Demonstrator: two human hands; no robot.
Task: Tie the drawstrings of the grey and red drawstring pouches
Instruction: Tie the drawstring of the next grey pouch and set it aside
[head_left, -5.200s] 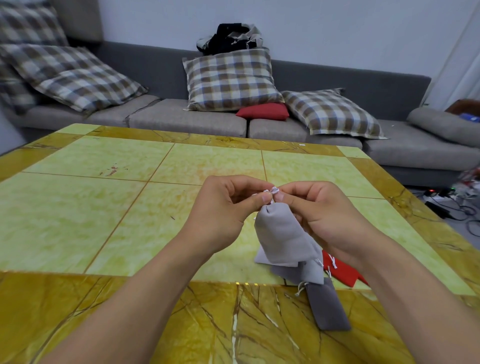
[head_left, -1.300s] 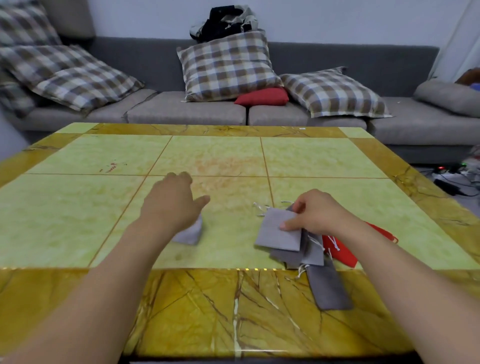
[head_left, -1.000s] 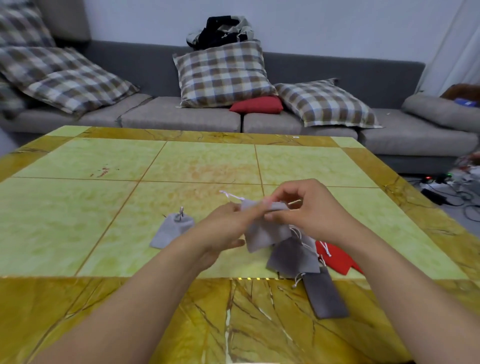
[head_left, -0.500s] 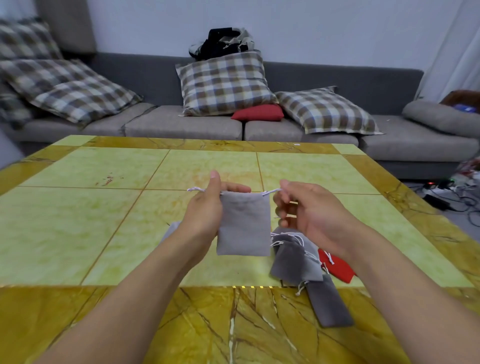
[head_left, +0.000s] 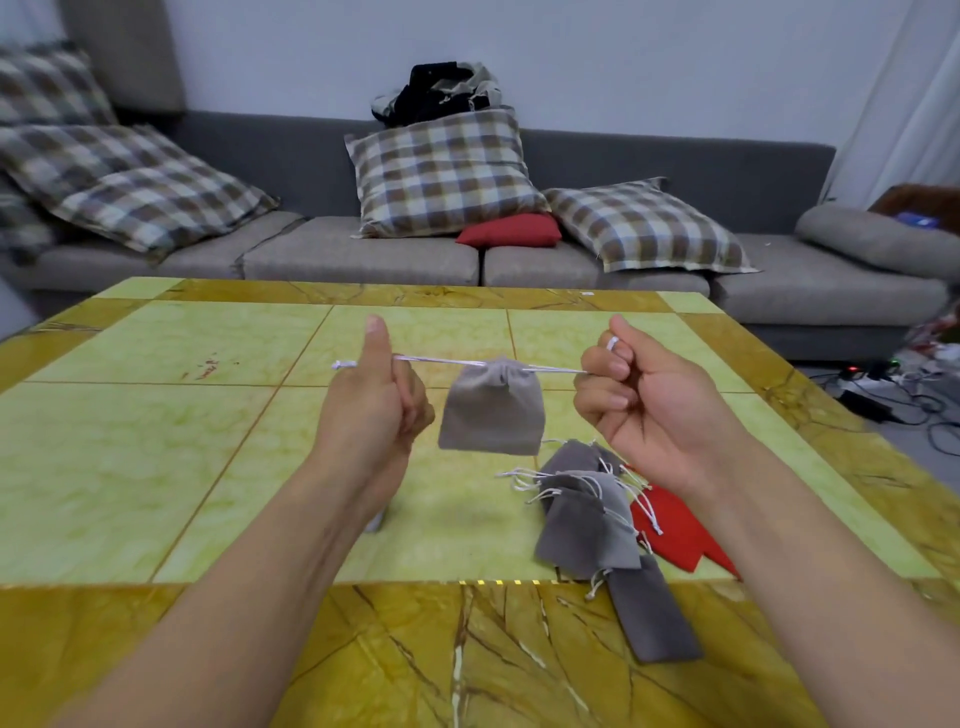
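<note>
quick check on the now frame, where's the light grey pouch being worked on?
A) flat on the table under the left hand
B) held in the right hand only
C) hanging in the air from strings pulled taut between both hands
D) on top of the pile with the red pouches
C: the light grey pouch hangs above the table, its drawstrings stretched sideways between the left hand and the right hand, mouth cinched.

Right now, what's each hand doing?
Left hand: grips the grey pouch's left drawstring.
Right hand: grips its right drawstring.
</note>
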